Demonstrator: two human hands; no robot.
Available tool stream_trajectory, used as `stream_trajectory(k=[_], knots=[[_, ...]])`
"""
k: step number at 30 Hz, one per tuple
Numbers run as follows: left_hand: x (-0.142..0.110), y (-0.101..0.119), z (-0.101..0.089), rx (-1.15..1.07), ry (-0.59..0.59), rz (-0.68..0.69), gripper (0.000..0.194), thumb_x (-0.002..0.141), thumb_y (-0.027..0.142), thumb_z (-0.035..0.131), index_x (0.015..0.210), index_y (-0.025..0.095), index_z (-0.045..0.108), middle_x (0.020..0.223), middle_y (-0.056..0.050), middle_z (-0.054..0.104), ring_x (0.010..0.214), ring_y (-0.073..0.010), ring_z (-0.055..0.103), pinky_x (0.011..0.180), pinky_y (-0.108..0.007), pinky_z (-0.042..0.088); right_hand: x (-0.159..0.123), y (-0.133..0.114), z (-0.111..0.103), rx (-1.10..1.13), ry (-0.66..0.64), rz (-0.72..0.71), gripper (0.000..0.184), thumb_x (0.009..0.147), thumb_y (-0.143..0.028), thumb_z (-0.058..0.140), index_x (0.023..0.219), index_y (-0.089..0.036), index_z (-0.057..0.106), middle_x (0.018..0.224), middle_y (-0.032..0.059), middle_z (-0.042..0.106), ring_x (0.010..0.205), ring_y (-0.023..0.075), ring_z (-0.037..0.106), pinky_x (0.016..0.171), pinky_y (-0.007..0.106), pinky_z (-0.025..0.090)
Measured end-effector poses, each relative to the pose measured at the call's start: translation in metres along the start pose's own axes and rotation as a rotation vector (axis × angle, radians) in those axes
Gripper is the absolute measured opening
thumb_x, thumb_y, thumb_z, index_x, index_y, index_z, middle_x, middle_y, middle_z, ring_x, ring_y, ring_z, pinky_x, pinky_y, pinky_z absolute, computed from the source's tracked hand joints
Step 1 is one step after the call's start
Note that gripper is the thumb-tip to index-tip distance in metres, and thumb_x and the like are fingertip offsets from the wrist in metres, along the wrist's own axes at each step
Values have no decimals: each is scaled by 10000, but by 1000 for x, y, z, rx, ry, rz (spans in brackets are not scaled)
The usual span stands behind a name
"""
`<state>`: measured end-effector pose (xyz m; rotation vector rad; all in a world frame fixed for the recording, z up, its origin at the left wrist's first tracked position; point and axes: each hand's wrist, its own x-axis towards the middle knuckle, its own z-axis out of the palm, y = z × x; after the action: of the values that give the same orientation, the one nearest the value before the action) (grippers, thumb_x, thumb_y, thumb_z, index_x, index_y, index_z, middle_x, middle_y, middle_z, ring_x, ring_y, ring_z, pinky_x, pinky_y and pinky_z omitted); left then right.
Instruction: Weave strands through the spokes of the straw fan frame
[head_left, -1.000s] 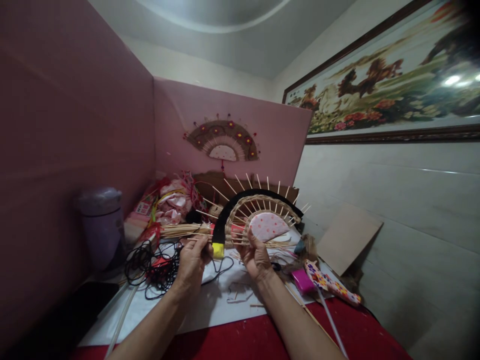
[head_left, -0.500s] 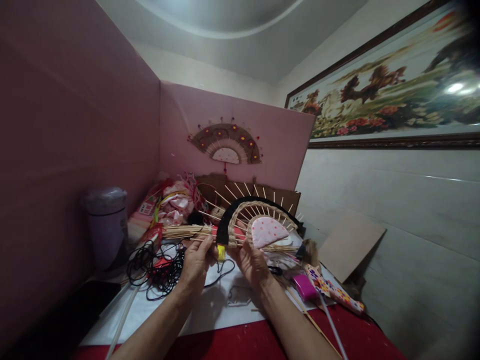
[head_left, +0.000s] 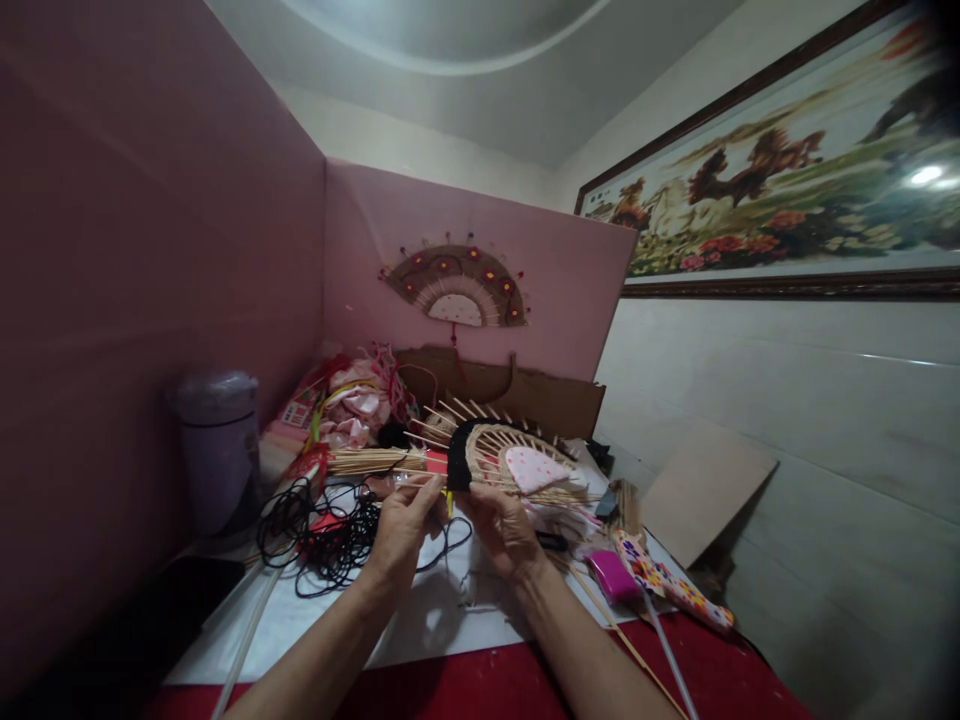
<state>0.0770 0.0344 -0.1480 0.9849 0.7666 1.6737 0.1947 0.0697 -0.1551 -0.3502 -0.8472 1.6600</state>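
A half-round fan [head_left: 489, 446] of thin sticks, with a woven tan band, a black outer band and a pink dotted centre patch [head_left: 535, 470], is held up over the table. My left hand [head_left: 407, 518] is closed at its lower left edge, thumb and fingers pinching by the stick ends. At the bottom edge, just right of the black band, my right hand [head_left: 504, 525] is closed on the fan, with some fingers hidden behind it. Bare stick tips stick out past the black band. Tangled black cord [head_left: 330, 540] lies left of my left hand.
A bundle of sticks [head_left: 375, 460] lies behind the cord. On the left stands a purple tumbler [head_left: 219, 460]. A magenta packet [head_left: 611, 575] and a floral-handled tool [head_left: 675, 590] lie right. A finished fan [head_left: 457, 285] hangs on the pink panel [head_left: 562, 280].
The fan has tipped, so its face and protruding sticks look flatter and shorter. Both hands keep hold of it, and the view has shifted slightly.
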Motion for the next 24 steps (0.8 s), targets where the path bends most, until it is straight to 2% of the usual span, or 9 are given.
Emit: stream_trajectory(k=[3, 7, 10, 13, 16, 20, 22, 24], knots=[[0, 3, -1, 56, -21, 0, 252, 674, 361, 667, 705, 116, 619, 469, 28, 514, 409, -50, 381, 387, -175, 259, 1, 0, -1, 26, 16, -2, 221, 605, -70, 675, 808, -159, 669, 679, -22, 678, 690, 128, 622, 703, 262, 514], [3, 4, -4, 56, -65, -70, 292, 556, 294, 743, 761, 99, 670, 536, 4, 569, 435, -46, 401, 385, -165, 256, 3, -1, -3, 33, -25, -36, 291, 604, -64, 679, 867, -187, 662, 734, -16, 690, 726, 139, 625, 722, 282, 510], [5, 4, -7, 107, -16, -105, 285, 494, 274, 762, 682, 85, 661, 471, 12, 536, 394, -38, 379, 365, -165, 231, 3, -2, -4, 22, -31, -26, 318, 610, -71, 680, 901, -196, 657, 730, -18, 693, 720, 144, 626, 761, 312, 504], [6, 3, -9, 153, 24, -148, 280, 505, 303, 742, 651, 91, 631, 393, 44, 468, 336, -27, 324, 345, -162, 182, 4, -2, -7, -6, -33, -49, 325, 618, -75, 674, 918, -195, 654, 710, -18, 691, 745, 161, 634, 770, 328, 501], [5, 3, -9, 250, 67, -174, 269, 531, 323, 703, 651, 103, 607, 409, 19, 518, 309, -42, 338, 321, -165, 159, 6, -2, -10, -35, -32, -71, 298, 635, -92, 667, 917, -189, 651, 736, -1, 696, 806, 185, 641, 760, 334, 505], [4, 4, -8, 290, 67, -64, 217, 502, 273, 687, 594, 121, 563, 555, -53, 633, 486, -111, 543, 411, -181, 355, 7, -2, -11, -58, -13, -79, 287, 628, -126, 688, 906, -185, 649, 770, 18, 704, 841, 200, 644, 773, 342, 508], [4, 3, -7, 259, 32, -27, 200, 537, 278, 658, 611, 142, 533, 531, -21, 613, 473, -102, 530, 449, -196, 386, 6, -2, -10, -65, -8, -99, 298, 621, -127, 694, 910, -180, 646, 767, 17, 706, 836, 202, 646, 766, 342, 511], [4, 1, -6, 273, 18, -8, 171, 593, 288, 613, 648, 163, 509, 478, 36, 548, 383, -75, 442, 403, -189, 342, 6, -3, -9, -68, 8, -107, 294, 626, -116, 689, 911, -174, 646, 755, 11, 705, 813, 189, 650, 743, 321, 518]])
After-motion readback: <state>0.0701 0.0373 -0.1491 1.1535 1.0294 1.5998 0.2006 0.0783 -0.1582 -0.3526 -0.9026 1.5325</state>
